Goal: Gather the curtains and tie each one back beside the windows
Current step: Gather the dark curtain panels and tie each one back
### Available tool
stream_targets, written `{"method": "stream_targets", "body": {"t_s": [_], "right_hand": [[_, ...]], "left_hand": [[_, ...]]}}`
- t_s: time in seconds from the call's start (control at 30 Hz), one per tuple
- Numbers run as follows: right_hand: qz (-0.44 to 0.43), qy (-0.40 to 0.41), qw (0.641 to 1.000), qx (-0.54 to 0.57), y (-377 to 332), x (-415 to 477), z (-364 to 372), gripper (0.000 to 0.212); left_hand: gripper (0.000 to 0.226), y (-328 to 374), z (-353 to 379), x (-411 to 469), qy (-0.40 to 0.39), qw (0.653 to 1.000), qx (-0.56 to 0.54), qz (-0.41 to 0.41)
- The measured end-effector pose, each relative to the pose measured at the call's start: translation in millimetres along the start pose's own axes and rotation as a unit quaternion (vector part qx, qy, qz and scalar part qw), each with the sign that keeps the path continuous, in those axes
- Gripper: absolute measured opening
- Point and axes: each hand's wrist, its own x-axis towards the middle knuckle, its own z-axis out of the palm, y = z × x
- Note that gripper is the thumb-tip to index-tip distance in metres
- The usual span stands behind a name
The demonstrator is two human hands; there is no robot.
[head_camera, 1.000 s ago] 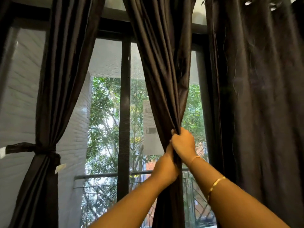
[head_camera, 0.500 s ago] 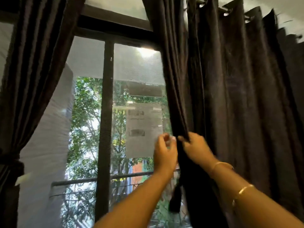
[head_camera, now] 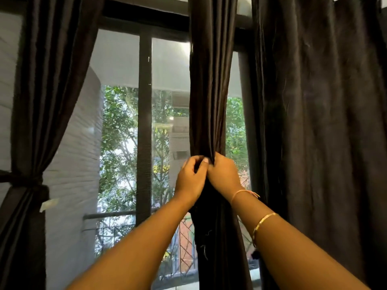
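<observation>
A dark brown middle curtain (head_camera: 210, 91) hangs gathered into a narrow column in front of the window. My left hand (head_camera: 191, 178) and my right hand (head_camera: 224, 173) both grip it at the same height, side by side and touching, fingers curled into the folds. The left curtain (head_camera: 41, 101) is gathered and held by a dark tie-back (head_camera: 25, 182) at the left edge. The right curtain (head_camera: 324, 132) hangs loose and spread wide.
A dark vertical window bar (head_camera: 144, 122) stands left of my hands. Behind the glass are a balcony railing (head_camera: 109, 215), green trees and a white brick wall (head_camera: 75, 164). A small white tag (head_camera: 49, 204) hangs from the tied left curtain.
My left hand, open beside the curtain half a second ago, now grips it next to my right hand. The middle curtain is bunched tighter and the view has swung left.
</observation>
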Motion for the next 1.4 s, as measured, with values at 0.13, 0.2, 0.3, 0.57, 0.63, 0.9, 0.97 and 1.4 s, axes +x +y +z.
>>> {"method": "stream_targets", "body": {"t_s": [0.13, 0.2, 0.3, 0.57, 0.63, 0.9, 0.97, 1.4], "right_hand": [[0.054, -0.019, 0.990, 0.126, 14, -14, 7, 0.023], [0.083, -0.027, 0.981, 0.171, 22, -21, 8, 0.024], [0.127, -0.036, 0.957, 0.259, 33, -27, 3, 0.021], [0.178, -0.072, 0.934, 0.300, 69, -66, 8, 0.017], [0.188, -0.065, 0.928, 0.314, 76, -74, 11, 0.016], [0.183, -0.058, 0.923, 0.333, 82, -82, 6, 0.013], [0.170, -0.058, 0.925, 0.334, 81, -85, 6, 0.013], [0.156, -0.061, 0.928, 0.334, 100, -82, 7, 0.010]], "left_hand": [[0.028, -4, -1, -9, -0.082, 0.991, -0.053, -0.088], [0.030, -8, -1, -12, -0.104, 0.987, -0.060, -0.110], [0.028, -14, -2, -17, -0.135, 0.974, -0.093, -0.158], [0.051, -48, 11, -46, -0.190, 0.974, -0.020, -0.118], [0.054, -57, 15, -55, -0.192, 0.976, 0.012, -0.102], [0.050, -85, 5, -77, -0.136, 0.946, 0.280, 0.091], [0.039, -85, 5, -81, -0.087, 0.947, 0.290, 0.107], [0.017, -83, 12, -82, -0.024, 0.977, 0.173, -0.118]]}}
